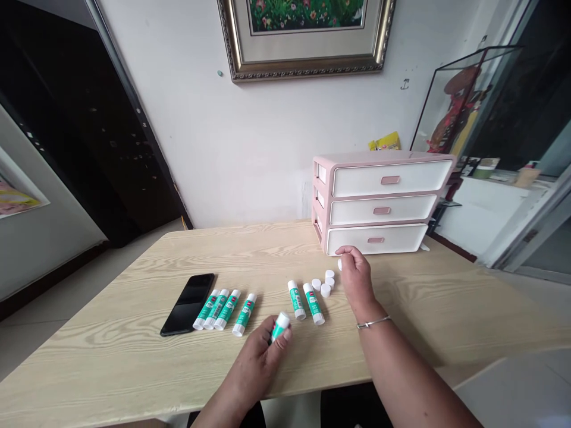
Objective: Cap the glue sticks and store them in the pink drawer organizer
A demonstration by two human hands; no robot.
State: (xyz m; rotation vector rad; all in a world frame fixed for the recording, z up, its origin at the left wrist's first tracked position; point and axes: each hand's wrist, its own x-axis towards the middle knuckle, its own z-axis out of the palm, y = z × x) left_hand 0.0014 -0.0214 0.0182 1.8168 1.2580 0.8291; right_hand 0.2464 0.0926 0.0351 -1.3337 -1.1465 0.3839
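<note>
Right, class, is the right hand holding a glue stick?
No, the glue stick is in the left hand; the right hand is at a white cap.

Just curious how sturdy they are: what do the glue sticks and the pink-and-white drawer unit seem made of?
The glue sticks look like glossy plastic tubes with printed green labels. The drawer unit looks like matte moulded plastic, with even, seamless panels.
</note>
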